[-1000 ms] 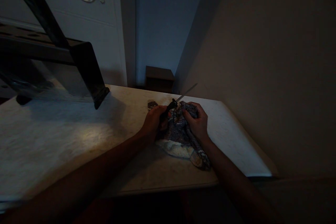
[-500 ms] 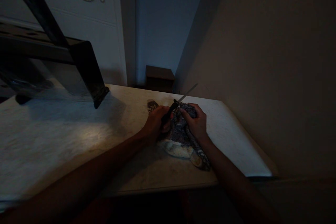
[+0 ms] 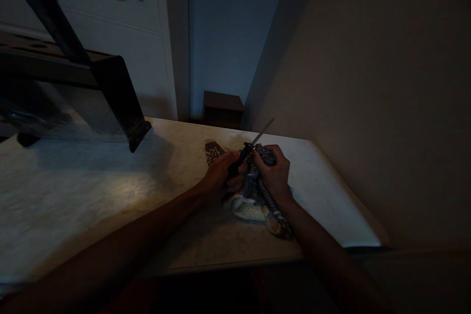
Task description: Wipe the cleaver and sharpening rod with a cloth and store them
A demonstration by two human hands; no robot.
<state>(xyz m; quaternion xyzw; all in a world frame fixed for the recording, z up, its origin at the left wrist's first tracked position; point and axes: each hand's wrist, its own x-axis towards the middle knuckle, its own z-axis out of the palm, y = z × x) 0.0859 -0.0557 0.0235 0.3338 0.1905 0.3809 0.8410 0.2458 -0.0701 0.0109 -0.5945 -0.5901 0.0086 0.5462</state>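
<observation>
A patterned cloth lies bunched on the pale marble table, towards its right end. My left hand is closed round the black handle of a knife, whose thin blade points up and to the right. My right hand is closed on a wad of the cloth right beside the handle, where blade and handle meet. The scene is dim, so fine detail is hard to read.
A dark slanted stand rests on the table at the back left. A white panelled door and a small brown box lie behind the table. A plain wall borders the right side.
The cloth has gathered tighter under my right hand and the knife handle has shifted slightly right. A strip of cloth at the far left now shows more.
</observation>
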